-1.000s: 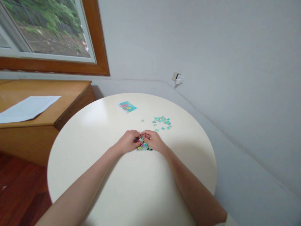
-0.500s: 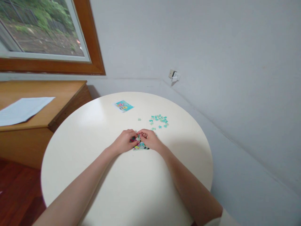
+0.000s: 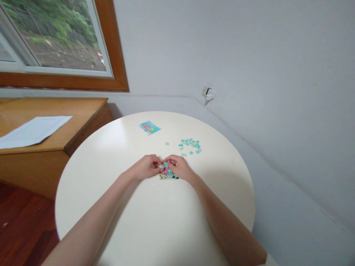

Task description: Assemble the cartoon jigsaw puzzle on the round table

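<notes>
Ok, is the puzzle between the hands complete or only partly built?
Partly built, it appears: a joined section shows between the left hand and right hand, while loose pieces lie beyond.

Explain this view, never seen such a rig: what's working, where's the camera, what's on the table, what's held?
There is no machine here: the left hand and right hand are a person's own, bare. The camera is worn on that person's head, looking forward and down, so the arms reach in from the bottom. On the round white table, both hands are at a partly joined puzzle. Beyond them lie a colourful picture card, one single piece and a loose group of pieces. Whether either hand pinches a piece is too small to tell.
</notes>
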### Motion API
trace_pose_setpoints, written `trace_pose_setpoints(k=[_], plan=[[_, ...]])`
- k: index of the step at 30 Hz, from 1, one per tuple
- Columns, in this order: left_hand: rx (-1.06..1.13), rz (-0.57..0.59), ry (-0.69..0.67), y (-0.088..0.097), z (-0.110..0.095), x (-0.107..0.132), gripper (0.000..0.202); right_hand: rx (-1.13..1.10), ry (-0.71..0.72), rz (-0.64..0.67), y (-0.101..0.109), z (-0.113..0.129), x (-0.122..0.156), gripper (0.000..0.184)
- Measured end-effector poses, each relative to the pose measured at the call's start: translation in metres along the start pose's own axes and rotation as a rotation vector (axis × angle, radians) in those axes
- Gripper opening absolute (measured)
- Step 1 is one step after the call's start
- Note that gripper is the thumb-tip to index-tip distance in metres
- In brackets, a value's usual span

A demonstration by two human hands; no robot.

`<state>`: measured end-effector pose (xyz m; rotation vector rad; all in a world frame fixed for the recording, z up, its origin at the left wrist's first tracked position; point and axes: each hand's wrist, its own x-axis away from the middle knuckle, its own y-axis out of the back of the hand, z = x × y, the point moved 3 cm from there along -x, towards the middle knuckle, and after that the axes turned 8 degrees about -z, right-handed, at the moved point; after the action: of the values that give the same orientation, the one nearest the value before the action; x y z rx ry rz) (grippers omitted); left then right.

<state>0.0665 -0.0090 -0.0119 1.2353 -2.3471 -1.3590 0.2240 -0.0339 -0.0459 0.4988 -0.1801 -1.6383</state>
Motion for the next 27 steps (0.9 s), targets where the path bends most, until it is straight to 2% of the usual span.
trace_pose_setpoints(k=[3, 5, 8, 20, 27], plan=[[0.092, 0.141, 0.103, 0.0002, 0.0066, 0.0026, 0.019, 0.003, -0.004, 0.006, 0.0, -0.0002, 0.0004, 0.024], [0.15, 0.23, 0.118, -0.0016, 0.0088, 0.0042, 0.02, -0.001, -0.007, 0.007, -0.0003, -0.0008, 0.0003, 0.024], [0.172, 0.297, 0.109, -0.003, 0.0087, 0.0053, 0.018, -0.01, 0.006, 0.003, -0.0008, -0.0013, -0.0002, 0.023], [0.149, 0.357, 0.078, 0.0027, -0.0007, 0.0054, 0.017, -0.012, -0.02, 0.003, -0.0012, -0.002, -0.0006, 0.023], [0.146, 0.352, 0.055, -0.0004, 0.0042, 0.0052, 0.017, -0.027, -0.024, 0.001, -0.0019, -0.0034, -0.0014, 0.022]])
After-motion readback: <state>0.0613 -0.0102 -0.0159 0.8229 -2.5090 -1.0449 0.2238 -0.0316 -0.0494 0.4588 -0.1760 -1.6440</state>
